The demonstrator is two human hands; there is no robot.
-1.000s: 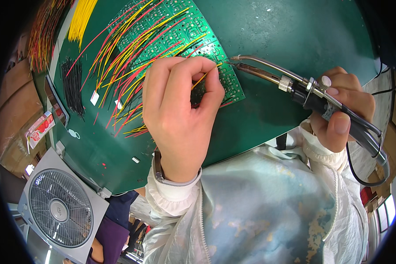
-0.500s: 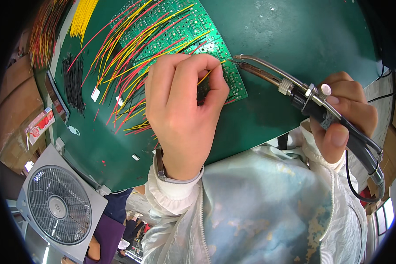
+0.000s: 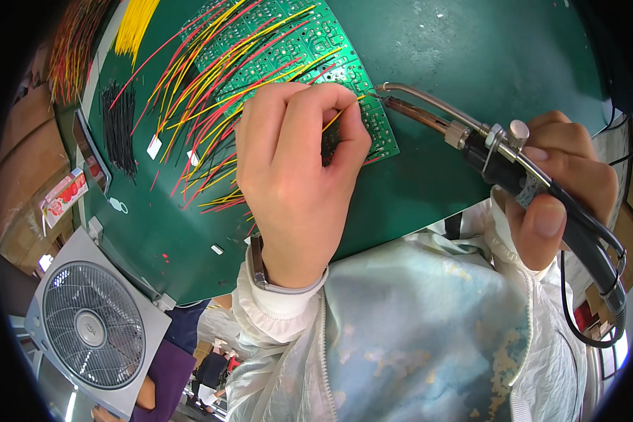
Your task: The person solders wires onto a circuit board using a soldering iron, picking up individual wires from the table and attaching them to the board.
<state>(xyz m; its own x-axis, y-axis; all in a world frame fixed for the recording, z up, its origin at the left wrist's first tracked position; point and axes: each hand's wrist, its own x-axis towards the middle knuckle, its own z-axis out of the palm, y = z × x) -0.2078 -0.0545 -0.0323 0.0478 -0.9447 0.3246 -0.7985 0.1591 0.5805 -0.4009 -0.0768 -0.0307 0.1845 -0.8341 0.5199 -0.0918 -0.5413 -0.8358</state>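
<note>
A green circuit board (image 3: 330, 32) lies on the table with many red and yellow wires (image 3: 221, 60) fanning left from it. Over its near part, my left hand (image 3: 295, 162) pinches a yellow wire (image 3: 333, 121) between thumb and forefinger, the wire's end reaching the board's right side. My right hand (image 3: 570, 176) grips a soldering iron (image 3: 503, 158) with a thin metal solder-feed tube (image 3: 436, 104) clamped along it. The iron's tip is at the wire's end near the board's right edge; whether it touches I cannot tell. My left hand hides part of the board.
A bundle of black wires (image 3: 119, 130) and a yellow bundle (image 3: 135, 28) lie on the green table (image 3: 464, 42) at the left. A dark flat device (image 3: 91, 151) stands at the left edge, with a grey box fan (image 3: 91, 330) below. A cable hangs from the iron's rear.
My right hand and the rear of the soldering iron have shifted slightly right and down; the tip stays near the same wire. My left hand has barely moved, keeping its pinch.
</note>
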